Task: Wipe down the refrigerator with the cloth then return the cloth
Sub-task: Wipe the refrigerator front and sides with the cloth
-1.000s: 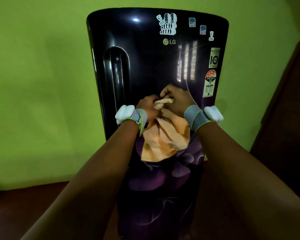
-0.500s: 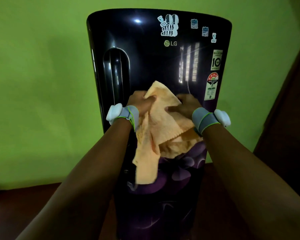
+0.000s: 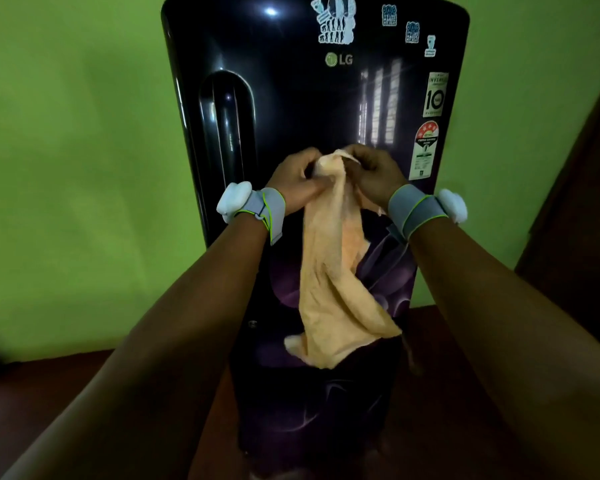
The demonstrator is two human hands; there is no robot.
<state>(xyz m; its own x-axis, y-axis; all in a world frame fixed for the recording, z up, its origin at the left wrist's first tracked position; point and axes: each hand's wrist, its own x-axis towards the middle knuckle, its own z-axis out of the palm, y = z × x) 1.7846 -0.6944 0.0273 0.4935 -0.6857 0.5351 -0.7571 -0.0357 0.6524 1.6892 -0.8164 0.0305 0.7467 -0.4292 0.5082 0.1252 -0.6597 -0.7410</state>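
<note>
A dark glossy refrigerator with purple flower print and several stickers stands against a green wall, filling the centre of the head view. An orange cloth hangs long in front of its door. My left hand and my right hand are close together at mid-door height, each pinching the cloth's top edge. The cloth's lower end dangles free near the door's lower half. Both wrists wear grey bands with white devices.
The recessed door handle runs vertically left of my hands. Green wall lies on both sides of the refrigerator. A dark wooden surface stands at the right edge, and dark red floor is below.
The cloth was bunched between my hands, then spread wide across the door; now my hands have come together at its top and it hangs down in a long fold.
</note>
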